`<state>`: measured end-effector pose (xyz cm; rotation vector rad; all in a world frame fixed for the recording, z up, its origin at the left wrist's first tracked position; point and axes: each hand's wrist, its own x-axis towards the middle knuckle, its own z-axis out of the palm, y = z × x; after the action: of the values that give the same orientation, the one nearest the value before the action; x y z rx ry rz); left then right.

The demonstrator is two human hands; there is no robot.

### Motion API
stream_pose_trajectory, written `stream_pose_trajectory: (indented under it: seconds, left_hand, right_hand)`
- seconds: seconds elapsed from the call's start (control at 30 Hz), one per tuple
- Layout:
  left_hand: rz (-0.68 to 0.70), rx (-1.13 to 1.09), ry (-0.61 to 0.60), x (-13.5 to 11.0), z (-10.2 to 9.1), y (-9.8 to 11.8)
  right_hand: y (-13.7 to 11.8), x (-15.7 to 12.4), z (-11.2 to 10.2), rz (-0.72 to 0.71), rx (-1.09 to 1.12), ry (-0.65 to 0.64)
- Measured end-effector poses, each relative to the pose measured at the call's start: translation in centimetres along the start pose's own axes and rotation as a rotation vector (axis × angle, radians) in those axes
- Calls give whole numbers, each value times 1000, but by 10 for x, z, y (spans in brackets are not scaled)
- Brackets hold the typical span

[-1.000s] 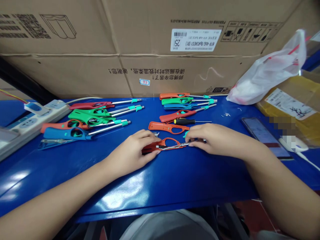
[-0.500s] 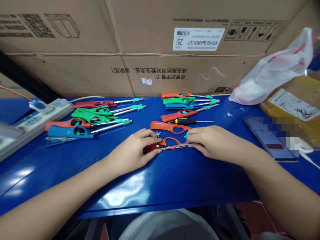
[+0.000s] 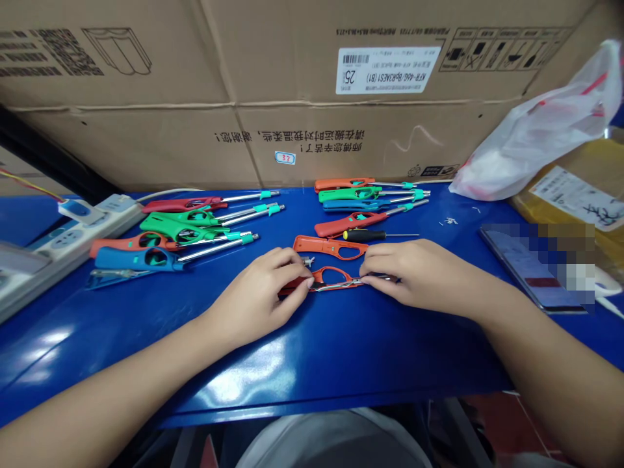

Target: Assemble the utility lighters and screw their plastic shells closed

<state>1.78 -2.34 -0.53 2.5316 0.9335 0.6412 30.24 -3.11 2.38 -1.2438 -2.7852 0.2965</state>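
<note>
My left hand [image 3: 266, 294] pins the orange plastic lighter shell [image 3: 327, 275] flat; my right hand [image 3: 414, 273], pinching the metal tube [image 3: 385, 279] beside it, should push level.

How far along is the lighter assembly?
Done: closed lighters lie in a left pile and a back row. In hand: the left hand grips an open orange lighter body, the right hand pinches its metal tube. Left: the orange cover half and screwdriver lie apart, untouched.
</note>
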Motion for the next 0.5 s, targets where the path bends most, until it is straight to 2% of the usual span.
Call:
stream_pose_trajectory:
  seconds: [0.33, 0.5]
  left_hand:
    - [-105, -6, -31, -2, 6, -3]
    - [-102, 5, -34, -1, 6, -2]
  right_hand:
    - [-2, 8, 6, 51, 155, -35]
    - [6, 4, 2, 122, 49, 72]
